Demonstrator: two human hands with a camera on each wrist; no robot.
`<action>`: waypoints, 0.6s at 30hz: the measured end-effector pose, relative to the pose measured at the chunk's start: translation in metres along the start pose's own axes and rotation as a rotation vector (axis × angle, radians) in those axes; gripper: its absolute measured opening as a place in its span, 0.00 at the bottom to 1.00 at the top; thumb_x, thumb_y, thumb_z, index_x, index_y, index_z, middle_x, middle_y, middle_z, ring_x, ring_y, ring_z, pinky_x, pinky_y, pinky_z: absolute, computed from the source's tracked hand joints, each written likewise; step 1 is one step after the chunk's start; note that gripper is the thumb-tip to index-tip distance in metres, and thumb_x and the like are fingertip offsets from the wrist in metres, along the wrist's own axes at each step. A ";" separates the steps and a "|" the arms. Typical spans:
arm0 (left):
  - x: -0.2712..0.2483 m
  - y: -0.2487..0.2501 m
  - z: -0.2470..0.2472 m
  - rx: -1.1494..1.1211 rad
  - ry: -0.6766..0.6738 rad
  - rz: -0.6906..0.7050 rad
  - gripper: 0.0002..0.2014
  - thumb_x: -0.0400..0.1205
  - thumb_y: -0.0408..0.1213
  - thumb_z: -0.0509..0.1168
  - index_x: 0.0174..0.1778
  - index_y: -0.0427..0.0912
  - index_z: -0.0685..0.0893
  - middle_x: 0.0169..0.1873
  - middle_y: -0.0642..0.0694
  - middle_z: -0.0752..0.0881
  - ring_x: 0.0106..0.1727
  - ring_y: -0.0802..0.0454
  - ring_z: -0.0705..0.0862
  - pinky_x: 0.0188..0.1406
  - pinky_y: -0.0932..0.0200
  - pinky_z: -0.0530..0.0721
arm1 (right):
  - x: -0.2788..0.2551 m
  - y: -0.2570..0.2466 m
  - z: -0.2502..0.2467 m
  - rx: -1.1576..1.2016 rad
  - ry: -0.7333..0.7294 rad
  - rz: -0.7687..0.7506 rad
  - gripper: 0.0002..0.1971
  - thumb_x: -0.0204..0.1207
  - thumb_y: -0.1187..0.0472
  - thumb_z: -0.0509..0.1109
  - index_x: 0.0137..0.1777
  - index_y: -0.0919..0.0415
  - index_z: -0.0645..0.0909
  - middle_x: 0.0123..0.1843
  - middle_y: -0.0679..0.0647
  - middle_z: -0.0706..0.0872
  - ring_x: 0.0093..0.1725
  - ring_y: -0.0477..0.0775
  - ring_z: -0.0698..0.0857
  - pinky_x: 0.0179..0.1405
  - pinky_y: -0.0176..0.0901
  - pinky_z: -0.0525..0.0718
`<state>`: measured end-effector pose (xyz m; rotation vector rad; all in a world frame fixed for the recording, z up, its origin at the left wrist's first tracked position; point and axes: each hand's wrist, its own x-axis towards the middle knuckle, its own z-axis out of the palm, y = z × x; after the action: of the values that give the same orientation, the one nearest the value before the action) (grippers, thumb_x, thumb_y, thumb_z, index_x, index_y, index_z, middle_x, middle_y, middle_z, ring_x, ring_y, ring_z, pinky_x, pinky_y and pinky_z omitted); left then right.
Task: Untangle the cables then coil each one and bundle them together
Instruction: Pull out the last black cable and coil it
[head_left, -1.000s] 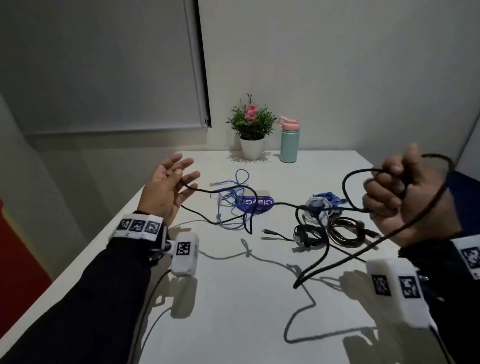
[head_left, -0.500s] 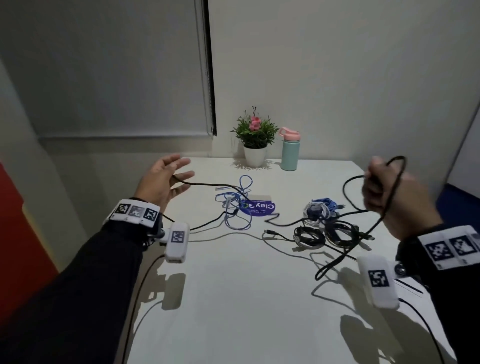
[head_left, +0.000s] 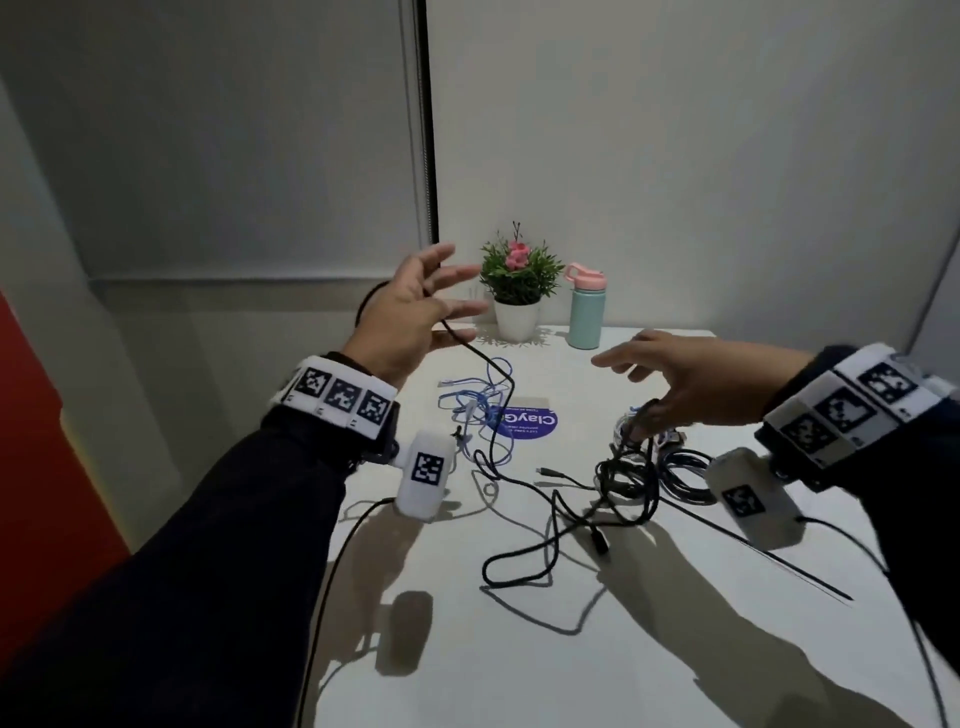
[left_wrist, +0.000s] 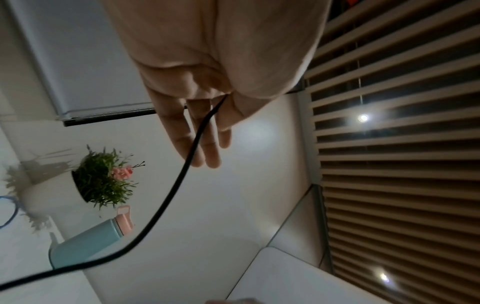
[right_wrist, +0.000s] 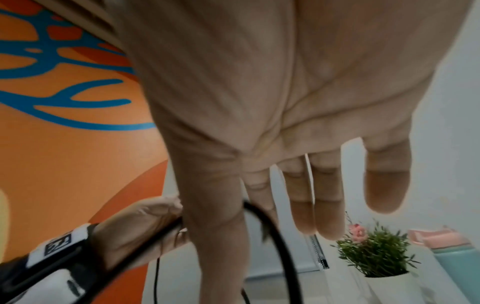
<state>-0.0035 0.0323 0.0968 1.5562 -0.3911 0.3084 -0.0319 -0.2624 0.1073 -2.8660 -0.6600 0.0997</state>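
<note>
One black cable (left_wrist: 183, 170) hangs from your left hand (head_left: 415, 317), which is raised with fingers spread wide; it leaves the crook of the thumb and drops to the desk (head_left: 519, 649), lying there in loose loops. Your right hand (head_left: 691, 384) hovers palm down, fingers stretched, over the coiled cables (head_left: 680, 467); the black cable passes between its thumb and forefinger, but whether you pinch it I cannot tell. The blue cable (head_left: 475, 410) lies tangled nearer the potted plant (head_left: 519, 275) and bottle (head_left: 586, 306).

place: office room | cues: white table (head_left: 519, 649); roller blind (head_left: 234, 156); potted plant (head_left: 517, 270)
</note>
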 end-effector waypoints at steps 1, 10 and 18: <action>-0.002 0.004 0.004 0.043 -0.054 -0.003 0.30 0.84 0.17 0.53 0.80 0.47 0.67 0.70 0.47 0.83 0.58 0.48 0.91 0.49 0.57 0.89 | -0.001 -0.003 -0.008 -0.060 -0.033 -0.016 0.39 0.71 0.51 0.81 0.80 0.42 0.66 0.69 0.43 0.75 0.66 0.43 0.76 0.63 0.38 0.75; -0.028 0.024 0.054 0.128 -0.383 0.005 0.28 0.91 0.33 0.56 0.87 0.46 0.58 0.82 0.44 0.72 0.78 0.52 0.75 0.73 0.60 0.77 | 0.030 -0.049 -0.004 0.333 0.063 -0.202 0.39 0.71 0.29 0.65 0.76 0.51 0.70 0.67 0.53 0.85 0.65 0.51 0.84 0.69 0.56 0.80; -0.044 -0.001 0.008 0.026 -0.278 0.065 0.30 0.84 0.41 0.69 0.82 0.52 0.68 0.50 0.44 0.91 0.46 0.48 0.91 0.51 0.56 0.89 | 0.042 -0.026 0.008 0.949 0.364 -0.206 0.15 0.85 0.50 0.64 0.40 0.58 0.81 0.23 0.41 0.67 0.23 0.45 0.62 0.19 0.34 0.65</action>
<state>-0.0432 0.0263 0.0766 1.6188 -0.6576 0.1472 -0.0060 -0.2194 0.1045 -1.8340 -0.6025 -0.1126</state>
